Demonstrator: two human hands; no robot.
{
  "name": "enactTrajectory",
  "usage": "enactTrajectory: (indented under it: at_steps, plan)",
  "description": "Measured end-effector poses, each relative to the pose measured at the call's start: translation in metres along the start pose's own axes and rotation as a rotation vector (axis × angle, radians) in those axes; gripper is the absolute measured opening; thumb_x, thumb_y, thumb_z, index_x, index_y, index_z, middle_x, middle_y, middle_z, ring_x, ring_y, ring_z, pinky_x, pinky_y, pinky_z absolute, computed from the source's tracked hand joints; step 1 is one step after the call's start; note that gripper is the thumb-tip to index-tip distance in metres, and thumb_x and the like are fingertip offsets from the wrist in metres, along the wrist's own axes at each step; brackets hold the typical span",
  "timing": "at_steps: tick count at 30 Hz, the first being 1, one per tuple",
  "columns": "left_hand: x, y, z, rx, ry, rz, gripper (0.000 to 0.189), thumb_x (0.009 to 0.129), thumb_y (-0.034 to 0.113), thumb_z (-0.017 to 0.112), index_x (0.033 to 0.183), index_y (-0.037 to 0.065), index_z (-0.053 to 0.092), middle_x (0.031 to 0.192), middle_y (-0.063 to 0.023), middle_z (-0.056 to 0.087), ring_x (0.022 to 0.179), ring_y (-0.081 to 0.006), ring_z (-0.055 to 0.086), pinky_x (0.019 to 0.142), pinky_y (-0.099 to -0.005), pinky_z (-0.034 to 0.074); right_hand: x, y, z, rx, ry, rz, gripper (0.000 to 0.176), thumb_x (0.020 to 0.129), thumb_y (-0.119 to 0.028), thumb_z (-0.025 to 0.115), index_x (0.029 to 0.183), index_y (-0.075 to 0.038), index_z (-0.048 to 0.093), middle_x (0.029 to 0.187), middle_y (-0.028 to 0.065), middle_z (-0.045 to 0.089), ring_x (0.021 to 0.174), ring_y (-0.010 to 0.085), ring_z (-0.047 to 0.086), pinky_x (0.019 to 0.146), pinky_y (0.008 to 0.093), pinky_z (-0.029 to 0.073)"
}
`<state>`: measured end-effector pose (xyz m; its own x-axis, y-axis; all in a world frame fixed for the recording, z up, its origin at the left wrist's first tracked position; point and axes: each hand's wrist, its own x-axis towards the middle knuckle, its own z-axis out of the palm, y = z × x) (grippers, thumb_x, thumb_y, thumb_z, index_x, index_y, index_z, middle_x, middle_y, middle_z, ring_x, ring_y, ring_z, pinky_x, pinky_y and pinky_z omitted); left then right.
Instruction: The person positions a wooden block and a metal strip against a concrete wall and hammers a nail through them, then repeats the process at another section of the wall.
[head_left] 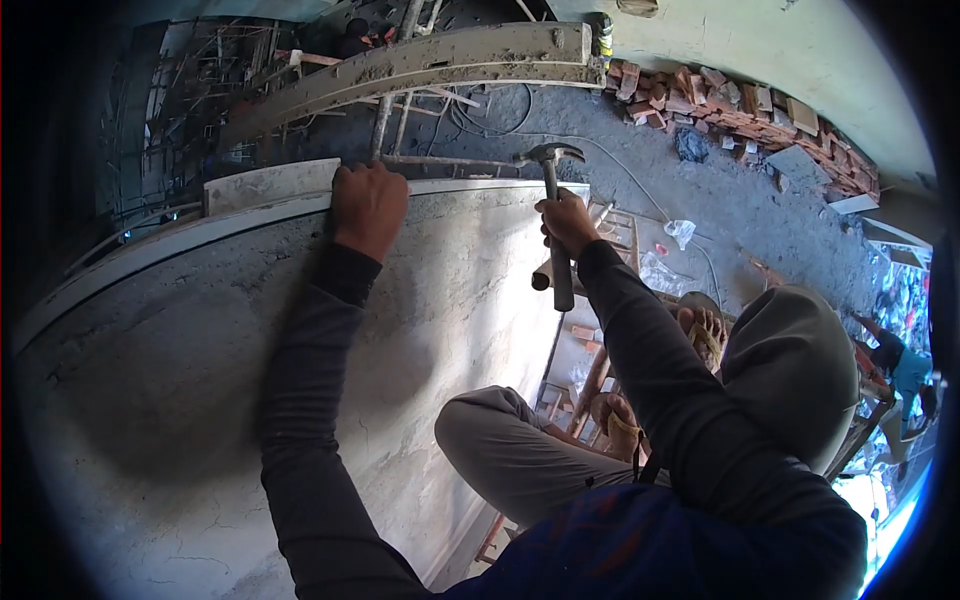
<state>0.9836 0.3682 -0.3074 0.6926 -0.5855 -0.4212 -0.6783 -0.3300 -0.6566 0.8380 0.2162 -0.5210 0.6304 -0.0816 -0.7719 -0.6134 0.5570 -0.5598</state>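
The left hand (370, 208) is at the top edge of a plastered concrete wall (330, 330), upper center-left of the frame, touching the long pale strip (270, 212) that runs along this edge. Its fingers are curled closed; what they grip, if anything, I cannot tell. A short flat board (268, 187) stands along the strip, just left of this hand.

The right hand (568, 222), upper center, has its fingers wrapped around the handle of 1 claw hammer (551, 185). The hammer is nearly upright in the frame, its metal head above the hand and the handle's end below it, near the wall's right end.

Across the top of the frame runs a mud-spattered beam (430, 62). At upper right, a stack of red bricks (745, 118) lies along a pale wall (780, 50), with a black bag (690, 143) beside it. White plastic (680, 233) lies on the gray floor (610, 150) right of center. At the right edge is 1 other person (912, 370) in a turquoise top.
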Motion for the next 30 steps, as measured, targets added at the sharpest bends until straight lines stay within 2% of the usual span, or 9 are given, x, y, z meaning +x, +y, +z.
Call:
enactTrajectory:
  at_steps: [4,6,8,9,10,18,24,28,30]
  plan:
    - [0.0,0.001,-0.002,-0.021,-0.032,-0.015,0.028,0.09,0.039,0.065,0.085,0.013,0.073,0.094,-0.0084,0.067,0.09,-0.0263,0.066,0.078,-0.0425,0.048,0.002,0.017,0.013,-0.013,0.027,0.006,0.021,0.085,-0.013,0.06,0.101,0.002,0.056,0.071,0.0099,0.059,0.056,0.0206,0.06,0.046,0.0392,0.052]
    - [-0.002,0.001,-0.01,-0.04,-0.024,-0.023,0.028,0.09,0.039,0.066,0.085,0.012,0.073,0.094,-0.0086,0.067,0.09,-0.0266,0.066,0.078,-0.0426,0.048,-0.003,0.021,0.021,-0.03,0.02,0.023,0.024,0.089,-0.013,0.058,0.11,-0.001,0.054,0.07,0.0049,0.052,0.055,0.016,0.053,0.045,0.0346,0.048]
    - [-0.003,0.001,-0.013,-0.051,-0.027,-0.02,0.028,0.089,0.039,0.066,0.085,0.012,0.073,0.095,-0.0087,0.067,0.091,-0.0268,0.066,0.079,-0.0426,0.048,-0.01,0.025,0.028,-0.009,0.032,0.031,0.026,0.089,-0.012,0.058,0.112,0.0,0.054,0.07,0.0061,0.053,0.056,0.0174,0.055,0.046,0.0364,0.049]
    - [-0.003,0.001,-0.013,-0.053,-0.033,-0.017,0.029,0.089,0.039,0.066,0.085,0.012,0.073,0.095,-0.0088,0.067,0.091,-0.0268,0.066,0.079,-0.0425,0.048,-0.014,0.028,0.031,0.002,0.053,-0.007,0.023,0.085,-0.013,0.057,0.101,0.003,0.056,0.073,0.0134,0.062,0.056,0.0235,0.063,0.047,0.0407,0.053]
    - [-0.004,0.001,-0.014,-0.055,-0.044,-0.016,0.029,0.089,0.039,0.066,0.085,0.011,0.073,0.095,-0.0089,0.067,0.091,-0.0268,0.066,0.079,-0.0425,0.048,-0.016,0.028,0.031,-0.024,0.052,-0.018,0.023,0.085,-0.014,0.057,0.101,0.003,0.056,0.073,0.0147,0.063,0.056,0.024,0.063,0.047,0.0407,0.053]
    - [-0.005,0.0,-0.011,-0.037,-0.036,-0.012,0.028,0.09,0.04,0.066,0.085,0.012,0.073,0.095,-0.0081,0.066,0.093,-0.026,0.064,0.081,-0.0423,0.047,-0.006,0.019,0.024,-0.033,0.072,-0.014,0.024,0.085,-0.012,0.054,0.103,0.005,0.054,0.074,0.0161,0.064,0.057,0.0255,0.065,0.048,0.0407,0.055]
    - [-0.004,0.002,-0.01,-0.042,-0.053,-0.036,0.028,0.089,0.039,0.066,0.084,0.013,0.072,0.095,-0.0075,0.066,0.093,-0.0253,0.064,0.081,-0.0421,0.046,0.006,0.033,0.056,0.026,0.09,-0.027,0.026,0.085,-0.012,0.055,0.102,0.007,0.054,0.075,0.0167,0.064,0.057,0.0265,0.065,0.048,0.0409,0.055]
    - [-0.003,0.003,-0.015,-0.043,-0.081,-0.041,0.028,0.089,0.039,0.067,0.085,0.012,0.073,0.096,-0.0075,0.066,0.093,-0.0253,0.064,0.081,-0.0421,0.046,0.004,0.04,0.073,0.073,0.019,0.028,0.028,0.085,-0.012,0.055,0.104,0.008,0.052,0.077,0.0175,0.063,0.058,0.0269,0.064,0.048,0.0416,0.053]
    - [-0.004,0.002,-0.012,-0.028,-0.036,-0.033,0.023,0.088,0.036,0.067,0.084,0.015,0.075,0.094,-0.0068,0.068,0.091,-0.0255,0.065,0.079,-0.0401,0.045,0.001,0.039,0.074,0.075,0.031,0.036,0.027,0.085,-0.012,0.055,0.104,0.007,0.053,0.078,0.0174,0.064,0.058,0.0265,0.064,0.047,0.0419,0.053]
